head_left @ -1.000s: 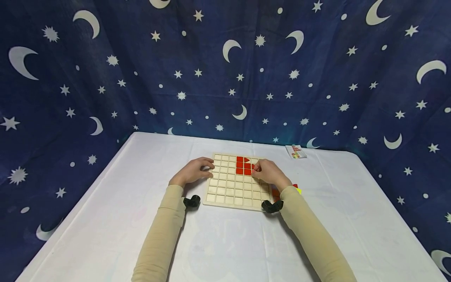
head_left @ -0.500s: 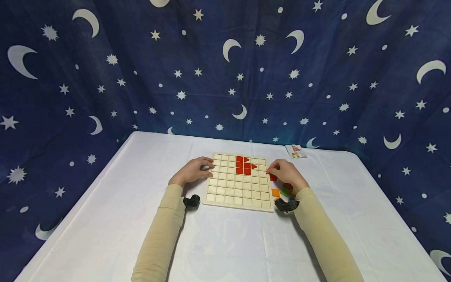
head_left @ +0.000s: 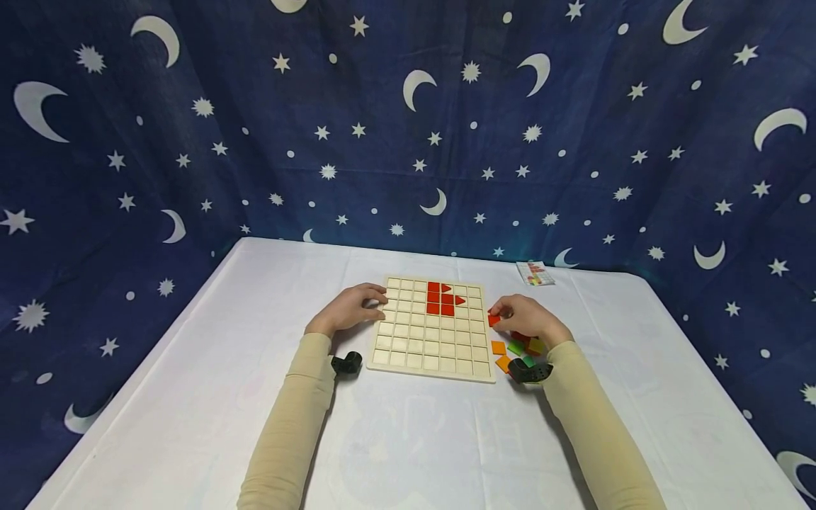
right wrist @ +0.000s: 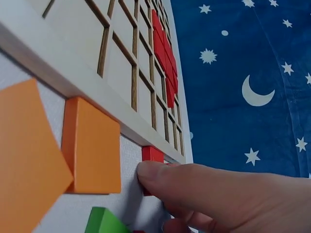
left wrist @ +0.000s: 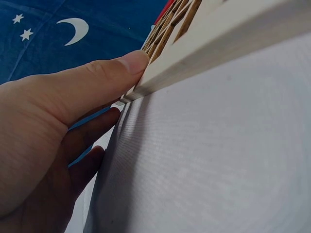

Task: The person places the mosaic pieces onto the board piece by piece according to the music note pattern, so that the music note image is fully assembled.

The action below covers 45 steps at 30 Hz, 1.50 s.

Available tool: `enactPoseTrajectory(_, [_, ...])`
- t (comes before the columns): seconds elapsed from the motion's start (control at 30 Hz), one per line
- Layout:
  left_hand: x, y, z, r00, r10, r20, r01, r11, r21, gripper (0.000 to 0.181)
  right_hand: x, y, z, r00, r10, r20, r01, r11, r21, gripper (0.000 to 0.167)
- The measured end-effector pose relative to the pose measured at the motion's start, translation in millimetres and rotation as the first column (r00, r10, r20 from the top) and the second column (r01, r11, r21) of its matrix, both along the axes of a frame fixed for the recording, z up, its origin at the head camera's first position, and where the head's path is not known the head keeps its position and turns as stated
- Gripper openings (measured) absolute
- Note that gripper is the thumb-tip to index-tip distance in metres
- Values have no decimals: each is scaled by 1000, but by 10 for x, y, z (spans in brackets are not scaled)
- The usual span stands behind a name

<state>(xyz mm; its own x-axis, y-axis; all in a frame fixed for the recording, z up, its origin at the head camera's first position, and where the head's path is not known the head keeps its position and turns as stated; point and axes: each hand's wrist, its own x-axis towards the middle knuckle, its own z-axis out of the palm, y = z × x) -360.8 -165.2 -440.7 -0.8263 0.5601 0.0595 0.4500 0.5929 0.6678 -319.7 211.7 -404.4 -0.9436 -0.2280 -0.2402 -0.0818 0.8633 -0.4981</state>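
A wooden grid board (head_left: 414, 343) lies flat on the table. Several red square tiles (head_left: 433, 298) and two red triangles (head_left: 460, 301) sit in its upper middle cells. My left hand (head_left: 346, 309) rests at the board's left edge; in the left wrist view the thumb (left wrist: 133, 62) touches the rim, and the other fingers hang beside it. Just off the right edge, my right hand (head_left: 525, 316) pinches a red square tile (right wrist: 152, 154). Its thumb lies against the tile in the right wrist view, and the far fingers are partly hidden.
Orange tiles (head_left: 499, 348), green tiles (head_left: 515, 348) and other coloured pieces lie in a loose pile right of the board, partly under my right wrist. A printed pattern card (head_left: 535, 274) lies at the back right. A dark star-and-moon curtain (head_left: 408, 177) hangs behind the table.
My right hand has moved right from the board to the loose red tile beside it. A red triangle right of the red squares is now uncovered. My left hand stays in place.
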Motion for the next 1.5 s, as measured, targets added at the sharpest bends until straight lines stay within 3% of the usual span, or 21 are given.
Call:
enactPoseTrajectory(0.33, [-4,4,-2,1000,6,-2,-6,1000,-6,37,6,81,-56,998,22,-64,-19,999,42,29])
enactPoseTrajectory(0.53, [12,-6,8,1000,18,10,-18,1000,1,37,-9,12,-74,996,7,-92,-6,1000,6,28])
enactPoseTrajectory(0.83, [15,-8,-16,1000,16,3,-16,1000,-1,37,-123,-330,-90,984,110,-143,-118,992,-45,28])
enactPoseTrajectory(1.1, [5,10,-13,1000,19,21,-19,1000,1,38,-149,-445,-84,983,107,-151,-113,993,-36,23])
enactPoseTrajectory(1.5, [4,4,2,1000,3,-2,-3,1000,-5,38,-158,-452,-103,986,77,-149,-85,995,-45,24])
